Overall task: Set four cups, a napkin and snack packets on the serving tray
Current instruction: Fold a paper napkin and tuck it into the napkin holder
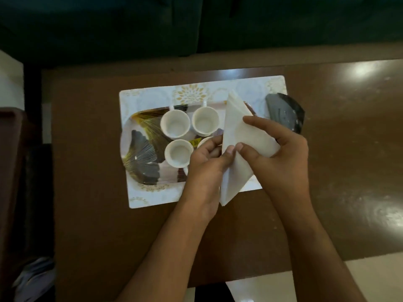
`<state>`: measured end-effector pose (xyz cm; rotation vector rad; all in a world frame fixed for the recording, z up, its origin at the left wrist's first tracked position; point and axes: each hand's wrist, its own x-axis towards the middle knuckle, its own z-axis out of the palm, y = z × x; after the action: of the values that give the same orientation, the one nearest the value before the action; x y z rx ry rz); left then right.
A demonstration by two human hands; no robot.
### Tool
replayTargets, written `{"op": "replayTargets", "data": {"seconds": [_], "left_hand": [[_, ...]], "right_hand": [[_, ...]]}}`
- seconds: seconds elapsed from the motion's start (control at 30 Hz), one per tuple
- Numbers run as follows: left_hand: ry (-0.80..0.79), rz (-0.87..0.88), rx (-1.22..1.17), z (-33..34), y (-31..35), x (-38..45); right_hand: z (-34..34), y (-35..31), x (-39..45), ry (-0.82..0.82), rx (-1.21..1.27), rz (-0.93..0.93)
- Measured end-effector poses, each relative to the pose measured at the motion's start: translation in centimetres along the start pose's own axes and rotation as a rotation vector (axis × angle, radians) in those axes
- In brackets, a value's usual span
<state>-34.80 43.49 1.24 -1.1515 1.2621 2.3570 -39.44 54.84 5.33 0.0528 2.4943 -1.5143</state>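
Note:
A patterned serving tray (142,147) with gold and grey leaf shapes lies on a white placemat (152,95). Three white cups stand on it: one at back left (175,124), one at back right (205,120), one at front left (178,153). A fourth cup (204,141) shows only its rim behind my left hand. Both hands hold a folded white napkin (234,118) above the tray's right part. My left hand (207,164) pinches its left edge, and my right hand (277,153) grips it from the right. A dark snack packet (283,112) lies at the placemat's right end.
The placemat rests on a glossy brown table (349,149). A dark green sofa (196,25) runs along the far side. A dark piece of furniture (13,171) stands at the left, with cloth (35,277) on the floor beside it. Pale floor (366,277) shows at the lower right.

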Motion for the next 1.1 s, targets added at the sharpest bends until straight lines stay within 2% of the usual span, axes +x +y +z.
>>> {"op": "replayTargets", "data": {"seconds": [0.2, 0.3, 0.5, 0.8, 1.1], "left_hand": [[0.008, 0.010, 0.101, 5.9, -1.4, 1.5], [0.018, 0.055, 0.136, 7.8, -1.9, 1.9], [0.064, 0.098, 0.174, 10.4, -1.6, 2.8], [0.075, 0.063, 0.236, 12.0, -0.6, 5.1], [0.062, 0.041, 0.284, 12.6, -1.5, 5.6]], "right_hand": [[-5.3, 1.7, 2.5, 0.124, -0.182, -0.017], [-7.1, 2.0, 4.5, 0.198, -0.356, -0.129], [-8.5, 1.6, 7.9, 0.183, -0.612, -0.224], [-7.1, 3.7, 10.9, 0.046, -0.656, -0.233], [-6.8, 4.9, 11.0, 0.106, -0.656, -0.194]]}}
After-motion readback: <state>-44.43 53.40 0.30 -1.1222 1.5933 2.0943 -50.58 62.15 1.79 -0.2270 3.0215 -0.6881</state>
